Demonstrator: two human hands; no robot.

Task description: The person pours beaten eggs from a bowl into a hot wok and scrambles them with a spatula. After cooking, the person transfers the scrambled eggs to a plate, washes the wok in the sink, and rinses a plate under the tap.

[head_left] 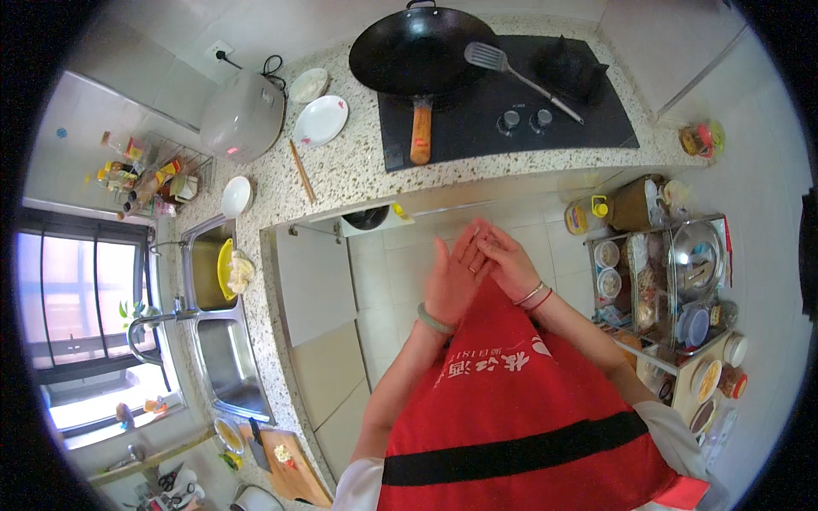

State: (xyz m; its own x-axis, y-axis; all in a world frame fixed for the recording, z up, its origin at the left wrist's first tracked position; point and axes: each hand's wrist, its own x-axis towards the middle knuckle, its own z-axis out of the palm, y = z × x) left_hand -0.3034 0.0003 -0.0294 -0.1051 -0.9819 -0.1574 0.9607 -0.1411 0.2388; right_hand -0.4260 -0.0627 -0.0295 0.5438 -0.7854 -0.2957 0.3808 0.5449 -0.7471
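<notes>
Hands meet above my red apron [528, 409]: left hand [454, 277] flat, fingers extended, empty; right hand [509, 260] fingertips narrow, pressing left fingertips. Wok [417, 51] at 12 o'clock.

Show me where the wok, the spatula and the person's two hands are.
wok [419, 49], head view, dark inner bowl.
spatula [486, 56], head view, slotted blade.
left hand [454, 277], head view, back of hand.
right hand [509, 260], head view, back of hand.

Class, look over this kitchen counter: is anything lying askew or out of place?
The spatula lies loose across the stovetop, its blade by the wok rim. The chopsticks lie slanted on the bare counter. Nothing looks spilled or broken.
</notes>
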